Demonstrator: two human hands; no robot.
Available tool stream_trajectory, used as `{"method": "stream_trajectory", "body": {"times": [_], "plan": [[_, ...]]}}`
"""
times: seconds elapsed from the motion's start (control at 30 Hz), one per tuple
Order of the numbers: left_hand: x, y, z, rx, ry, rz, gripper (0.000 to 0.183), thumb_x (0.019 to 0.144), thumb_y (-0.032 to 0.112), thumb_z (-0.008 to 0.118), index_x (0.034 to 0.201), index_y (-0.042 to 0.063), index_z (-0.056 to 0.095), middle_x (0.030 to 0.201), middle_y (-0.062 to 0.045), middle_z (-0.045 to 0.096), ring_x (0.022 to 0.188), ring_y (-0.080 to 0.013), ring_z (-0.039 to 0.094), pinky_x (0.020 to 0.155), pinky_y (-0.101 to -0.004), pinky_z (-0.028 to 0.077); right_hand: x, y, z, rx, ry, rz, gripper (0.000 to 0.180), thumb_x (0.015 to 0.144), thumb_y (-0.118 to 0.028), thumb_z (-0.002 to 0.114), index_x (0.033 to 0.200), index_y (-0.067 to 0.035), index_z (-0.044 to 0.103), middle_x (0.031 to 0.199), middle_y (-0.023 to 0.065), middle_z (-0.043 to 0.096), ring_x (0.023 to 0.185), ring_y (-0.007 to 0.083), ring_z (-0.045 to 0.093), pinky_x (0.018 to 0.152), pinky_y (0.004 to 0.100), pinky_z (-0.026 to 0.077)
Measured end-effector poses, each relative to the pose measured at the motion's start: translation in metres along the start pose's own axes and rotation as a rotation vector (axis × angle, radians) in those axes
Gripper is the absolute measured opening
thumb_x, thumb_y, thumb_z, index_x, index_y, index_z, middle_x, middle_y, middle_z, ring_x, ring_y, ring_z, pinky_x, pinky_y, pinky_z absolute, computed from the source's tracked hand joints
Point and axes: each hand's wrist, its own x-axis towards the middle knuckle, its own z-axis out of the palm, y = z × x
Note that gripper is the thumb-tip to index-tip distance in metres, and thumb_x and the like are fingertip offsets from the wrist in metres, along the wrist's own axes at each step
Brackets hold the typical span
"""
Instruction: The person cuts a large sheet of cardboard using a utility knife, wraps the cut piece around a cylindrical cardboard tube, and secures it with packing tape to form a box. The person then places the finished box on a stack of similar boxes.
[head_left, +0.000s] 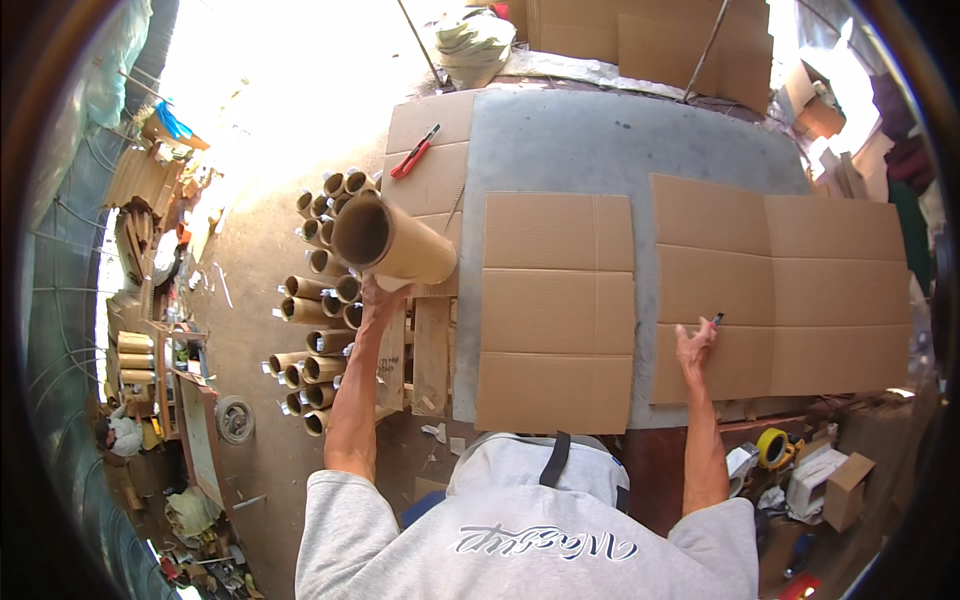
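Observation:
A wide cardboard tube (420, 251) is held up by my left hand (386, 292), its hollow end facing up and to the left. My right hand (696, 341) holds a small dark-tipped tool (718, 319), seemingly a marker or a knife, above a large creased corrugated cardboard sheet (832, 292). Between my hands a narrower cardboard sheet (556, 311) with fold lines lies on the grey table (555, 142). At the table's far left, a red utility knife (412, 154) rests on another cardboard piece (427, 124).
Several cardboard tubes (304, 311) with pale tags stand or lie left of the table. A wooden pallet (431, 360) sits near its left edge. Yellow tape (772, 448) and a small carton (847, 491) are at the lower right. A stuffed sack (474, 49) stands behind the table.

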Motion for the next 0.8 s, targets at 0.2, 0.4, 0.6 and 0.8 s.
{"method": "stream_trajectory", "body": {"times": [0.2,0.4,0.6,0.8], "plan": [[0.009,-0.007,0.048,0.190,-0.173,0.494,0.105,0.073,0.036,0.093,0.159,0.006,0.040,0.149,-0.019,0.046,0.142,-0.0389,0.043,0.122,-0.0506,0.034,-0.043,-0.150,0.035,0.751,-0.430,-0.095,0.103,0.095,-0.072,0.058,0.162,0.001,0.026,0.167,0.0240,0.027,0.153,0.0364,0.032,0.124,0.0448,0.028],[0.038,-0.042,0.095,-0.453,-0.377,-0.250,0.101,0.087,0.049,0.082,0.164,0.008,0.030,0.153,-0.024,0.046,0.144,-0.0341,0.044,0.118,-0.0479,0.039,-0.069,-0.190,0.102,0.467,-0.358,-0.029,0.107,0.096,-0.065,0.062,0.163,0.005,0.017,0.166,0.0258,0.028,0.154,0.0381,0.028,0.126,0.0451,0.023],[0.016,-0.023,0.122,-0.747,-0.468,-0.228,0.088,0.090,0.031,0.081,0.160,0.007,0.034,0.144,-0.016,0.057,0.129,-0.0283,0.058,0.106,-0.0386,0.049,-0.069,-0.171,0.110,0.663,-0.275,-0.011,0.078,0.096,-0.040,0.074,0.148,0.009,0.042,0.144,0.0234,0.055,0.135,0.0337,0.049,0.117,0.0420,0.035],[-0.053,-0.014,0.140,-0.650,-0.366,-0.184,0.113,0.078,0.036,0.091,0.162,0.000,0.025,0.154,-0.023,0.048,0.139,-0.0302,0.051,0.115,-0.0401,0.044,-0.071,-0.125,0.074,0.592,-0.255,-0.042,0.073,0.097,-0.038,0.072,0.145,0.008,0.044,0.139,0.0260,0.058,0.130,0.0369,0.054,0.113,0.0450,0.039]]}}
